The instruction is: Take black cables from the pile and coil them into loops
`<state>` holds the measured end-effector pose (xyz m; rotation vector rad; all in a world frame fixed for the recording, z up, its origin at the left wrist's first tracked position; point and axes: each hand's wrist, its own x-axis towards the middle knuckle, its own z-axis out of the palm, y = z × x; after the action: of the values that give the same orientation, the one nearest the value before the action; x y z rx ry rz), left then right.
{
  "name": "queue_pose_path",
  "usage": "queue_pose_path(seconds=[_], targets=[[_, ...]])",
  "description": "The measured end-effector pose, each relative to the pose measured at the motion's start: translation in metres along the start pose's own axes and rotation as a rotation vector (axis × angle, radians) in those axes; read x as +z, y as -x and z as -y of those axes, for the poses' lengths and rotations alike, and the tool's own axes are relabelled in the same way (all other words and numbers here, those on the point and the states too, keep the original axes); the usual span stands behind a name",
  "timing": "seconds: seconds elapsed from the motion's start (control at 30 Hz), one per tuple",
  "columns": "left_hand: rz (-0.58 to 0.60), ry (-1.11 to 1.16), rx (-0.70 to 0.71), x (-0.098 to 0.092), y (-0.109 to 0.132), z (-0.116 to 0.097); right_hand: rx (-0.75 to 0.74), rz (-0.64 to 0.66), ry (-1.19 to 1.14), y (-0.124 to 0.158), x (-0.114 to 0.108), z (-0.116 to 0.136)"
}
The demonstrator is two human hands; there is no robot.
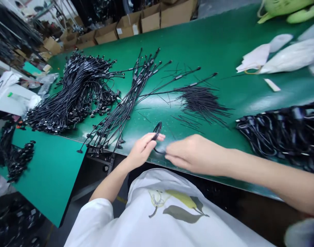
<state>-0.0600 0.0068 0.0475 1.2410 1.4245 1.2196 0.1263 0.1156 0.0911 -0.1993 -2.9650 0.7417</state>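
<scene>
A black cable [158,129], coiled into a loop, is held near the table's front edge. My left hand [144,146] grips the coil between thumb and fingers. Part of the cable runs down and across to my right hand [184,152], whose fingers are pressed together at its end; motion blurs them a little. Just beyond my hands lies a heap of short thin black ties [203,103]. Left of it a loose bunch of straight black cables [135,92] with small connectors lies across the green table [213,41].
A large pile of black cables [79,82] covers the left part of the table. Bundled coiled cables [283,132] lie at the right edge. White plastic bags [291,56] rest at the far right. Cardboard boxes [150,21] line the far edge. A lower green surface [48,171] adjoins at left.
</scene>
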Motion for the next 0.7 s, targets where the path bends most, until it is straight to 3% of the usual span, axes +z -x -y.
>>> queue_pose_path(seconds=[0.1,0.17,0.23,0.4,0.47,0.57,0.63,0.7], targets=[[0.103,0.144,-0.03,0.01,-0.001,0.0,0.144,-0.326,-0.142,-0.014,-0.005,-0.019],[0.046,0.343,-0.042,0.011,-0.005,0.002,0.211,-0.554,-0.276,-0.022,0.006,-0.031],[-0.044,0.485,-0.062,0.015,-0.01,0.003,0.279,-0.669,-0.462,-0.03,0.027,-0.036],[0.015,0.63,-0.21,0.033,-0.015,0.013,0.506,-0.744,-1.027,-0.041,0.067,-0.03],[-0.062,0.714,-0.193,0.036,-0.014,0.015,0.463,-0.732,-1.234,-0.041,0.069,-0.028],[-0.267,0.833,-0.175,0.03,-0.013,0.016,0.36,-0.599,-1.402,-0.039,0.067,-0.022],[-0.276,0.856,-0.196,0.027,-0.011,0.017,0.352,-0.632,-1.462,-0.04,0.069,-0.016],[-0.192,0.841,-0.226,0.028,-0.007,0.02,0.397,-0.776,-1.532,-0.043,0.071,-0.01]])
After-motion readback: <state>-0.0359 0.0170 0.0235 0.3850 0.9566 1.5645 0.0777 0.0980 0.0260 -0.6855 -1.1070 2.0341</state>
